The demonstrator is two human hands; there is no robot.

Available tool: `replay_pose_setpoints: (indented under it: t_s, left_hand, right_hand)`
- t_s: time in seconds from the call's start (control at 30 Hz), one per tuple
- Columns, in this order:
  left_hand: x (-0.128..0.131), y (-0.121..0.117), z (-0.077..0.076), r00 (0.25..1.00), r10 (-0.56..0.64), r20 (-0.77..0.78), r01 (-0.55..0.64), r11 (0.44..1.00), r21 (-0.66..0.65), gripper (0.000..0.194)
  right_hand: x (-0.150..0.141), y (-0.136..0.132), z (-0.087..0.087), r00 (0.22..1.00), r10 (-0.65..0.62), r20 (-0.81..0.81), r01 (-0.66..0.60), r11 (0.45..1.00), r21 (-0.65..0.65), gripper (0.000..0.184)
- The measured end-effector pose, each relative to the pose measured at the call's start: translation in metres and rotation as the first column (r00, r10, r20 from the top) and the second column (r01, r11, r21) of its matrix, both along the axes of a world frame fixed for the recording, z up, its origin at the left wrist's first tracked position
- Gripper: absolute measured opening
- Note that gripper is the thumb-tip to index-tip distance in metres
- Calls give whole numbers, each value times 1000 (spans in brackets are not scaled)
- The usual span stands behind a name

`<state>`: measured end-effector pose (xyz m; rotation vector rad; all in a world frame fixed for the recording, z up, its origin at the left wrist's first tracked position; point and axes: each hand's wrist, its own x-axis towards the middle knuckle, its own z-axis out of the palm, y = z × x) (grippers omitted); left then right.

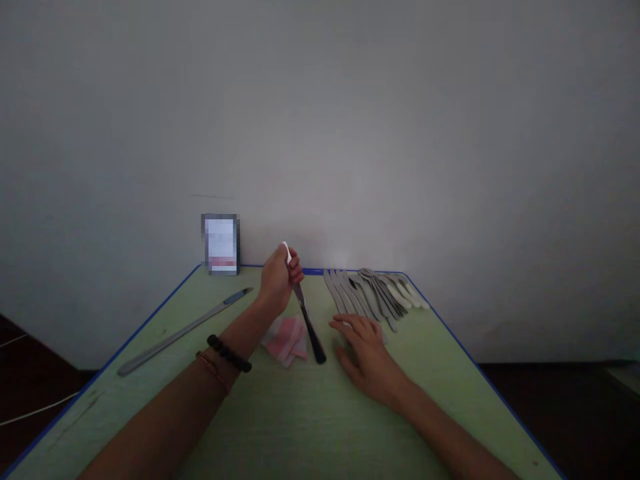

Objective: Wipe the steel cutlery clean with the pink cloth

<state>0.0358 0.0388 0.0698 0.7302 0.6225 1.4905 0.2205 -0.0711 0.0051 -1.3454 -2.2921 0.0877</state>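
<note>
My left hand (281, 277) is closed around the upper part of a table knife (311, 330). Its dark handle slants down toward the table, and a bright white tip shows above my thumb. Just beneath lies a crumpled pink and white cloth (287, 340), partly behind my wrist. My right hand (363, 350) is palm down with its fingers apart, over the near ends of a row of metal cutlery (370, 297). Forks, knives and spoons seem to lie there side by side; my fingers hide some of their ends.
Another long knife (185, 333) lies slanted on the left of the pale green table (300, 427), which has a blue edge. A device with a lit, blurred screen (221, 245) stands at the back left. White-handled cutlery (407, 293) ends the row. A grey wall (320, 133) rises behind.
</note>
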Motion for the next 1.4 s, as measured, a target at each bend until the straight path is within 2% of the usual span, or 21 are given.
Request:
replay_pose_setpoints:
  t_s: [0.07,0.13,0.2,0.27,0.37,0.43,0.53,0.63,0.73,0.8,0.87,1.1,1.27,1.4]
  left_hand:
    - [9,6,-13,979,46,-197,-35,998,59,23]
    - [16,14,-24,948,42,-315,-23,998,63,10]
    - [21,23,-33,899,-10,-438,35,998,49,14]
    - [25,32,-41,813,-83,-576,124,992,33,18]
    - [28,45,-54,615,-127,-778,222,975,16,17]
    - [28,53,-64,452,-69,-890,209,977,30,27]
    - [25,56,-75,191,61,-980,169,981,94,53]
    - [18,46,-81,-10,114,-993,243,964,109,71]
    - [12,27,-82,-138,124,-983,363,929,67,85]
    - [12,17,-83,-309,184,-933,447,894,28,89]
    - [15,12,-83,-392,218,-894,462,887,14,88]
    - [27,13,-86,-395,265,-880,475,878,51,82]
    - [27,13,-88,-389,288,-875,503,862,60,70]
    - [30,15,-89,-363,325,-873,532,842,92,68]
  right_hand:
    - [14,0,0,999,-22,48,20,999,26,36]
    - [27,3,-1,996,-44,74,41,998,48,33]
    - [35,7,-1,995,-53,88,49,998,51,31]
    - [40,12,-2,994,-53,90,50,998,39,29]
    - [43,15,-3,997,-38,73,36,999,25,26]
    - [44,15,-5,998,-31,46,30,999,30,25]
    - [44,13,-9,1000,-4,29,3,999,35,28]
    - [44,12,-14,998,38,51,-40,999,27,35]
    - [42,13,-18,996,47,73,-48,999,-1,38]
    - [42,14,-19,995,43,85,-42,999,-18,39]
    - [42,14,-20,994,46,96,-43,999,-26,40]
    - [42,16,-19,993,61,103,-55,997,-59,42]
    - [42,16,-17,991,71,112,-60,994,-94,44]
    - [42,17,-21,995,-34,90,39,998,-55,49]
